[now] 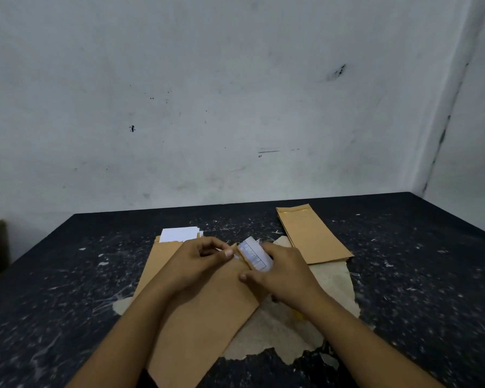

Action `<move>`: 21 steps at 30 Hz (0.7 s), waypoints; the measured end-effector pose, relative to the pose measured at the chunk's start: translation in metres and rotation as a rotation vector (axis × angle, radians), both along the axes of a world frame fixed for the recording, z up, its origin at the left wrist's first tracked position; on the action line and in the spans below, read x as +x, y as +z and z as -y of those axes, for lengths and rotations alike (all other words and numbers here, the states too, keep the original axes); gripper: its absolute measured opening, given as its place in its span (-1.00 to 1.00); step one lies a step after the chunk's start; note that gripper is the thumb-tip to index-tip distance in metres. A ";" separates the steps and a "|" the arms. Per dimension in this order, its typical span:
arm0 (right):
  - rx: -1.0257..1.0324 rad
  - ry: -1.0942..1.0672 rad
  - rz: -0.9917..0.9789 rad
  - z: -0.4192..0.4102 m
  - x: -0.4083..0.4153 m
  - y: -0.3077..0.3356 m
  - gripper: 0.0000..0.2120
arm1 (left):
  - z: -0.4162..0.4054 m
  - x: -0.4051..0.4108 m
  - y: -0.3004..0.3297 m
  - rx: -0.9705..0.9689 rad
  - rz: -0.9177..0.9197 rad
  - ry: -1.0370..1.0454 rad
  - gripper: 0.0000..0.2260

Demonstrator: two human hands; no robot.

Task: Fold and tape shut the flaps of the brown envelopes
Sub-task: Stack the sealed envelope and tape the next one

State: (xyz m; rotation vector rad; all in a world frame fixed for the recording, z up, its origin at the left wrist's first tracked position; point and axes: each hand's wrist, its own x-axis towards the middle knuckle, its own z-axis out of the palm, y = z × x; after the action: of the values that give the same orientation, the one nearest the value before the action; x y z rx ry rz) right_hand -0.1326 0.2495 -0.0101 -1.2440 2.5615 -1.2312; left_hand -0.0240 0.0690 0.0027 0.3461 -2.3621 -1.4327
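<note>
A long brown paper envelope [207,309] lies at lower centre on the dark speckled table [417,275]; a stack of brown paper envelopes [314,236] lies upper right of it.

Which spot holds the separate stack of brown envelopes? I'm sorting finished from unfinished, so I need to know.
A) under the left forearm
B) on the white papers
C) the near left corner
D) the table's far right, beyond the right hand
D: the stack of brown envelopes lies on the table, far right, beyond the right hand.
</note>
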 end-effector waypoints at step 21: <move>-0.087 0.146 0.690 -0.017 -0.032 0.005 -0.56 | 0.001 0.011 0.013 -0.069 0.187 -0.216 -0.80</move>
State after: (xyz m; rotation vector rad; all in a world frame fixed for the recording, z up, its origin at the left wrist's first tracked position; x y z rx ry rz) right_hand -0.1644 0.2663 -0.0049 -0.7976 1.9076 -1.4299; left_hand -0.0132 0.0683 0.0162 0.2211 -2.6621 -1.4636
